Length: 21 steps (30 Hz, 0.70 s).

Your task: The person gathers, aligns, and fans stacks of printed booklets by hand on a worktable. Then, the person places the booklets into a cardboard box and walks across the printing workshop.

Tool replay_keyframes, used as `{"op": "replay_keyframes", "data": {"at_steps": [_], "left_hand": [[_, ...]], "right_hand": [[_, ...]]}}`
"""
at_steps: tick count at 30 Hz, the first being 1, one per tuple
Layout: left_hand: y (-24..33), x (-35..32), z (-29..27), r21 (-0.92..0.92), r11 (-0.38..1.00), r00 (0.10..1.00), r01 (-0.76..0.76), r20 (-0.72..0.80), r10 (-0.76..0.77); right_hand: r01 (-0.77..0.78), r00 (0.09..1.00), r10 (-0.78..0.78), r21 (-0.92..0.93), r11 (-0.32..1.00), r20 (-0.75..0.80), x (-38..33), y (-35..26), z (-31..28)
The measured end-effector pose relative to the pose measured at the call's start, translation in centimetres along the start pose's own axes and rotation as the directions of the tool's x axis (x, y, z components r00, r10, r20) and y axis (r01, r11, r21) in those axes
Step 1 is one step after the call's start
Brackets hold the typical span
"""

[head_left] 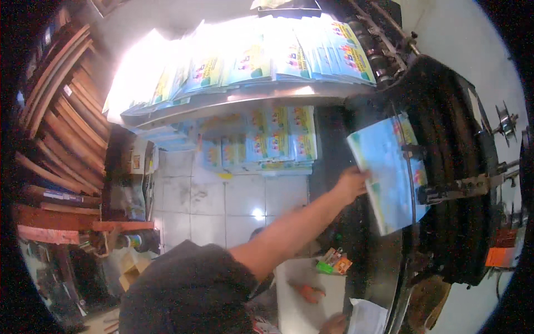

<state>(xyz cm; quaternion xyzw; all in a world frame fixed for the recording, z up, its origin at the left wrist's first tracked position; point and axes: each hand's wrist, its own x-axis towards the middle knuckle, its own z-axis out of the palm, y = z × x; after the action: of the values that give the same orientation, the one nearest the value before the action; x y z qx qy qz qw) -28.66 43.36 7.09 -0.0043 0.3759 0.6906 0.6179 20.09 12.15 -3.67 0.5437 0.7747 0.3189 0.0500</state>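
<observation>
My left hand (pixel 353 186) reaches out to the right, its fingers closed at the near left edge of a light blue printed booklet (pixel 386 178). The booklet lies tilted on the dark machine (pixel 450 139), under a thin metal rod (pixel 410 178). Blur hides the exact grip. Only part of my right hand (pixel 334 324) shows at the lower edge, beside a white paper (pixel 368 317); its fingers cannot be made out. Near it, a red-handled tool (pixel 309 292) lies on a white surface (pixel 286 309).
Rows of similar booklets (pixel 245 61) fill a metal-edged shelf (pixel 233 103) at the back, with more stacks (pixel 267 139) below on the tiled floor (pixel 208 203). Curved wooden boards (pixel 72 119) stand at left. Small green and orange packets (pixel 334 264) lie near the machine.
</observation>
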Motion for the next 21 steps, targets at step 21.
{"op": "replay_keyframes", "data": {"at_steps": [21], "left_hand": [[20.7, -25.0, -7.6, 0.210, 0.963, 0.984, -0.169, 0.085, 0.154]], "right_hand": [[-0.284, 0.935, -0.271, 0.942, -0.177, 0.231, 36.8, -7.0, -30.7]]}}
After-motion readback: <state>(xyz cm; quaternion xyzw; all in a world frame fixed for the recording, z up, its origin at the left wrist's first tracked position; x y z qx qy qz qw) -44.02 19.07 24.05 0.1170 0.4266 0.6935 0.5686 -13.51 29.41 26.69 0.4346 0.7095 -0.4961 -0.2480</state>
